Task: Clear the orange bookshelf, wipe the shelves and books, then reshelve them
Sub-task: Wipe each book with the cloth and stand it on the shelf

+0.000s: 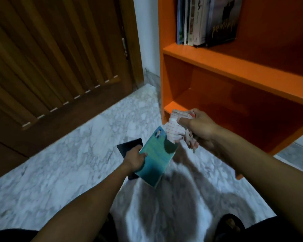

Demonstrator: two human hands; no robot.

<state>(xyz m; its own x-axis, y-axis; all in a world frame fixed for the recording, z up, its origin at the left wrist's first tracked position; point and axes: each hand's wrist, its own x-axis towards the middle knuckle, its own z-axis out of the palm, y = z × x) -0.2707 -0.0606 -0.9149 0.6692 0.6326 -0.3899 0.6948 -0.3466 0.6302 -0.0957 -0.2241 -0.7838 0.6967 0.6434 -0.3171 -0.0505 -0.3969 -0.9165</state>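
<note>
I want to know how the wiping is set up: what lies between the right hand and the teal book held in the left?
In the head view, a checked cloth gripped by the right hand hangs against the top corner of the teal book; nothing else lies between.

Orange bookshelf (pixel 234 70): glossy, open-fronted, stands on marble floor at right. Lower compartment holds no books.

Upper shelf: row of books (pixel 205 21), upright, packed vs left wall; outermost dark w/ yellow script on cover, leans slightly.

Teal book (pixel 156 158): paperback, cover up, tilted, held above floor in front of shelf's lower left corner.

Dark book (pixel 129 147): navy/black, partly hidden behind teal one.

Cloth (pixel 177 130): white w/ red check, crumpled, touches teal book's top corner.
</note>
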